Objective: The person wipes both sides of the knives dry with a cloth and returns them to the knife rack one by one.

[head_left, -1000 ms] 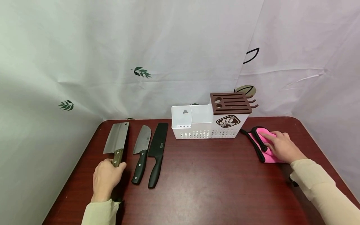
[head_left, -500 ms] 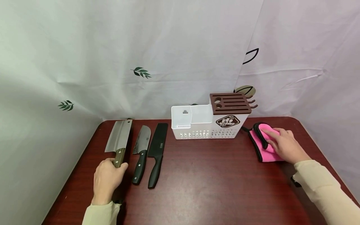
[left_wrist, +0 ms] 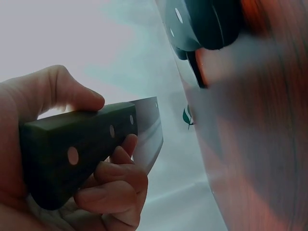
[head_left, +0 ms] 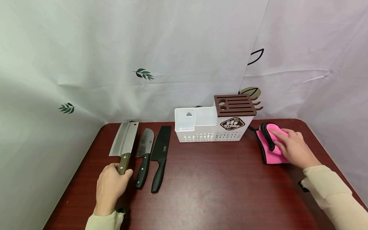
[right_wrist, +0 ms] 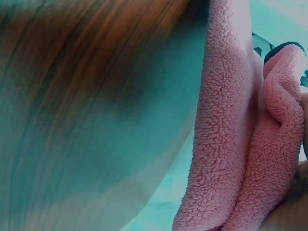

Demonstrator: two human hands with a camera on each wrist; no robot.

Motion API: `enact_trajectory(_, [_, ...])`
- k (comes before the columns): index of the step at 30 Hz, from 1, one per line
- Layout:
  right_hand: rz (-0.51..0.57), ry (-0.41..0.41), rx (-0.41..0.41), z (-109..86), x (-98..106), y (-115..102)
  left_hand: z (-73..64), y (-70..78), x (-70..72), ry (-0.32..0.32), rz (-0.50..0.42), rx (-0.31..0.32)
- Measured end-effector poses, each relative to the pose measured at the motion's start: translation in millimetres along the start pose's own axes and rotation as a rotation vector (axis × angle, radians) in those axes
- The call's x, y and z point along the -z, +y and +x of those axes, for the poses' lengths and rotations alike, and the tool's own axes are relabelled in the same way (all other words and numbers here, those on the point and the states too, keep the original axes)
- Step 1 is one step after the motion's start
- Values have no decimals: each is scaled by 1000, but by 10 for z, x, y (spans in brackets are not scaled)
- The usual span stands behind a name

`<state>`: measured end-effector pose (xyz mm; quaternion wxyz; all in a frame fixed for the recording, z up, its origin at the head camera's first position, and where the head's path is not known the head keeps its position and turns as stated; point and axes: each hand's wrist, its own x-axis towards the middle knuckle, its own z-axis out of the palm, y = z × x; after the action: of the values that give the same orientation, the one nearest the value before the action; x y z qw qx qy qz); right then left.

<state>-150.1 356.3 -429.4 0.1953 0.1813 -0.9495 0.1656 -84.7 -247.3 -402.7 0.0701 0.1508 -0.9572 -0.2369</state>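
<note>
In the head view my left hand (head_left: 110, 187) grips the wooden handle of a cleaver (head_left: 125, 139) at the table's left side; its broad blade points away from me. The left wrist view shows the fingers curled under the riveted handle (left_wrist: 86, 139) and the thumb along its top. To the right of the cleaver lie a black-handled knife (head_left: 145, 150) and an all-black knife (head_left: 161, 147). At the right, my right hand (head_left: 296, 150) pinches a folded pink cloth (head_left: 277, 156) with black edging. Its fluffy surface (right_wrist: 226, 120) fills much of the right wrist view.
A white perforated holder (head_left: 198, 129) stands at the back of the table, right of centre. Its brown slotted top (head_left: 235, 107) has side hooks. The dark red table (head_left: 212, 185) meets white curtains (head_left: 172, 57) printed with leaves.
My left hand has shifted slightly right with the cleaver, nearer the black-handled knife. My right hand has moved a little right and the pink cloth has shifted with it.
</note>
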Motion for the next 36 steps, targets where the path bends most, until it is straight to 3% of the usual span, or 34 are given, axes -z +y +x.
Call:
enact_trajectory(19, [33,55,-58,-58,137,-129,-104,120,25,-64,-27,-3])
enact_trajectory(36, [81,149,53,-80,208,-391,-183,261,33,-35,-52,-51])
